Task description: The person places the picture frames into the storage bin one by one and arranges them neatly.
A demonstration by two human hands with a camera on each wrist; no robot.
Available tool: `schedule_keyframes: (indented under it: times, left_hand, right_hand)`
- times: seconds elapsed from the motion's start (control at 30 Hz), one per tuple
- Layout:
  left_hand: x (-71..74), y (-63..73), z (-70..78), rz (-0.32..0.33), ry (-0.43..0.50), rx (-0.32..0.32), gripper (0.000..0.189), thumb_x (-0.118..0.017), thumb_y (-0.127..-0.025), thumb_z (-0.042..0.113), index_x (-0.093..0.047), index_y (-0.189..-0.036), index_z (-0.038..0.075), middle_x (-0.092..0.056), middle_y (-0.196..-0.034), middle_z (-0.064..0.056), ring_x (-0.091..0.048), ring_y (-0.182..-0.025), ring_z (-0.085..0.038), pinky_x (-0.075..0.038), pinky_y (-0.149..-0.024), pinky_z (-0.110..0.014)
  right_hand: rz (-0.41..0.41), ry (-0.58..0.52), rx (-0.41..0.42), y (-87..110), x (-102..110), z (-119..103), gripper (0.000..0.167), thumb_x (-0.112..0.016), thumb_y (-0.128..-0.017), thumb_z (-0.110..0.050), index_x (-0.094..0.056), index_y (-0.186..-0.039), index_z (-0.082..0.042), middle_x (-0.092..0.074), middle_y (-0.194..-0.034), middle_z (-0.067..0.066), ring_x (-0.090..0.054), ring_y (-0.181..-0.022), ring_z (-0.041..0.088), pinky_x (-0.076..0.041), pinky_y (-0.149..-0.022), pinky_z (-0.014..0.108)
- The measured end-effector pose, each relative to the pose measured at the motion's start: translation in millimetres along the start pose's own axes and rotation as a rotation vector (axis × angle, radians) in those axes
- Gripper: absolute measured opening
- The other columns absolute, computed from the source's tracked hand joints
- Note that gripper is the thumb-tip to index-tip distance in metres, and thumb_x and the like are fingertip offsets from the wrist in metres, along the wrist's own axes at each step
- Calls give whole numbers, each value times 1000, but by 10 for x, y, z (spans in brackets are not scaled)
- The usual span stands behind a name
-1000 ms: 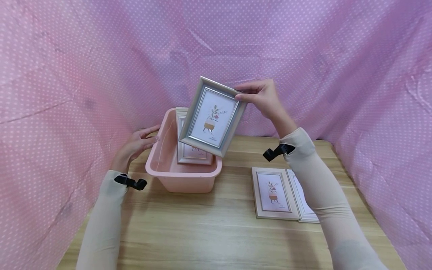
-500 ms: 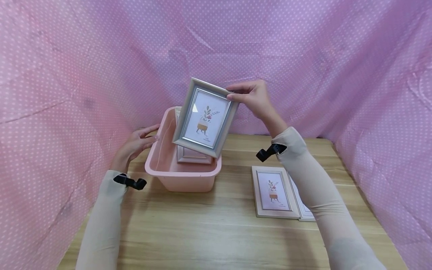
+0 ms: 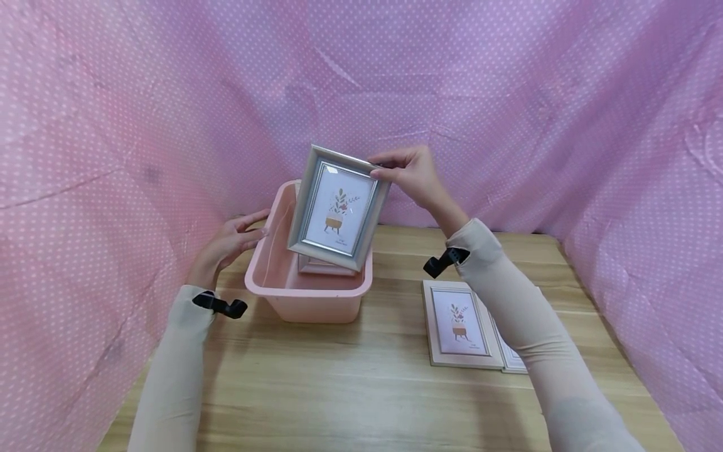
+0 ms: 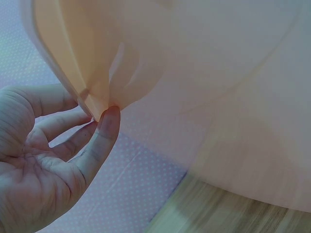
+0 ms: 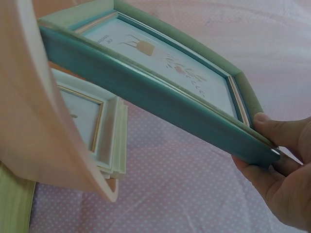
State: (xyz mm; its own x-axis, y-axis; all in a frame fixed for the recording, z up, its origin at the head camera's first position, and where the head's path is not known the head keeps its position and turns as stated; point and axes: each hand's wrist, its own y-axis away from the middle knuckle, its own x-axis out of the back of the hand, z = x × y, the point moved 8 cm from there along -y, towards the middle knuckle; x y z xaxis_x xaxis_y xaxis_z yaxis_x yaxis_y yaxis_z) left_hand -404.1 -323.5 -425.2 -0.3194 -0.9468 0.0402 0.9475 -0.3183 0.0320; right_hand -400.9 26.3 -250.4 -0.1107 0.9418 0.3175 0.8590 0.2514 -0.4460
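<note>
A silver-grey picture frame (image 3: 339, 207) with a potted-plant print is tilted over the pink plastic basin (image 3: 309, 292) in the head view. My right hand (image 3: 412, 176) pinches its upper right corner, thumb on the front face and fingers behind, as the right wrist view also shows. Inside the basin another picture frame (image 3: 324, 267), pale in colour, is mostly covered by the held one. At the basin's left side, my left hand (image 3: 228, 242) holds the rim; in the left wrist view the thumb (image 4: 108, 124) overlaps the rim's edge and the other fingers lie behind.
On the wooden table (image 3: 339, 389), a cream picture frame (image 3: 460, 323) lies face up to the right, beside a white picture frame (image 3: 513, 359) partly under my right forearm. A pink dotted cloth (image 3: 361, 63) hangs around the back and sides.
My right hand has carried the silver-grey frame left and lower over the basin, covering more of the frame inside. The left hand has stayed at the rim.
</note>
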Motion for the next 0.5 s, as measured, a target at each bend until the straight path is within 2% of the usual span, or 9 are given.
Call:
schedule_keyframes:
  times: [0.3,0.5]
  left_hand:
    - [3,-6,-10,-2,-19,-3,64,-56,-103,4,-25,-158,-5,-16,-168,-25,-61,-110,8,-56,-90,-12]
    - [-6,-4,-2,-4,-23,-8,63,-56,-104,4,-25,-159,-4,-16,-168,-24,-61,-110,8,-56,-91,-12]
  right_hand:
    - [-55,-3,-28,29,-96,128,24,-82,-82,2,-77,-105,4,-78,-105,16,-73,-83,9,-63,-82,25]
    - [-91,45,-31,46,-150,167,23,-83,-83,-1,-78,-105,1,-78,-106,15,-73,-86,11,-62,-81,24]
